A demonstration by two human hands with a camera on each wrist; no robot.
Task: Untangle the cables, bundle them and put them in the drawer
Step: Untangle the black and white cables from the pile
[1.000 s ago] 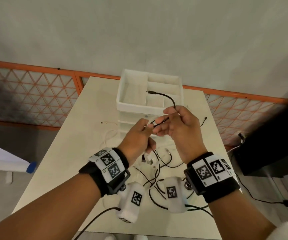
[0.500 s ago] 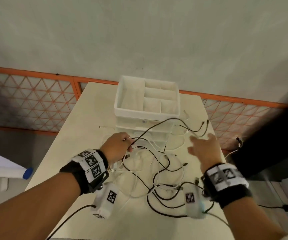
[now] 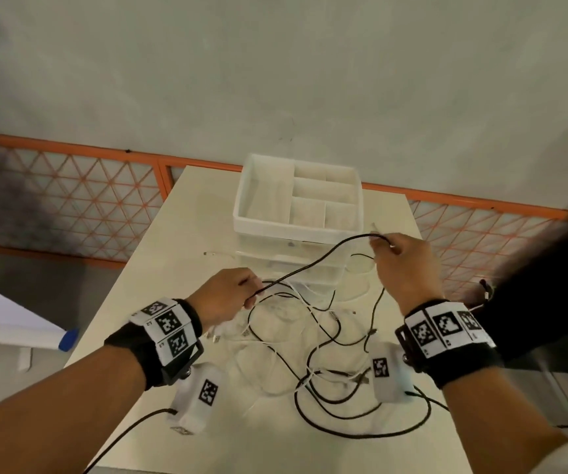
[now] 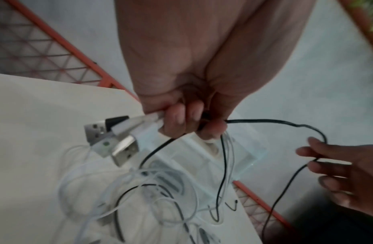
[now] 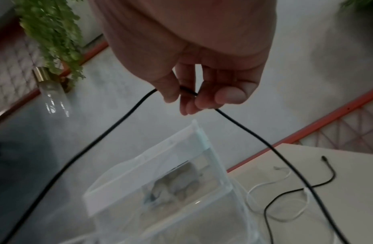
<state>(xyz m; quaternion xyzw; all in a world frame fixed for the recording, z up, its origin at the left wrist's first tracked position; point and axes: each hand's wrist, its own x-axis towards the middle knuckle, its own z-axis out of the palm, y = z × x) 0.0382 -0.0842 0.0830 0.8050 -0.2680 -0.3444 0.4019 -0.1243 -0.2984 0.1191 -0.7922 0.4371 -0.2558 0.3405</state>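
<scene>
My left hand (image 3: 231, 295) (image 4: 193, 122) grips the plug ends of several cables; their USB plugs (image 4: 114, 140) stick out of the fist. A black cable (image 3: 313, 265) (image 5: 110, 130) runs taut from that hand up to my right hand (image 3: 402, 258) (image 5: 191, 97), which pinches it between thumb and fingers in front of the drawer unit. More black and white cables (image 3: 323, 340) lie tangled on the table between my wrists. The white drawer unit (image 3: 296, 230) stands at the table's far end, its divided top tray (image 3: 265, 196) holding nothing.
The pale table (image 3: 159, 265) ends in an edge to the left and right. An orange lattice fence (image 3: 70, 200) runs behind it. A dark object (image 3: 549, 285) sits off the right edge. A hanging plant and glass bottle (image 5: 53, 92) show in the right wrist view.
My right hand was open half a second ago; it has moved up and left and taken hold of the black cable. The left hand has stayed low, holding the plug ends.
</scene>
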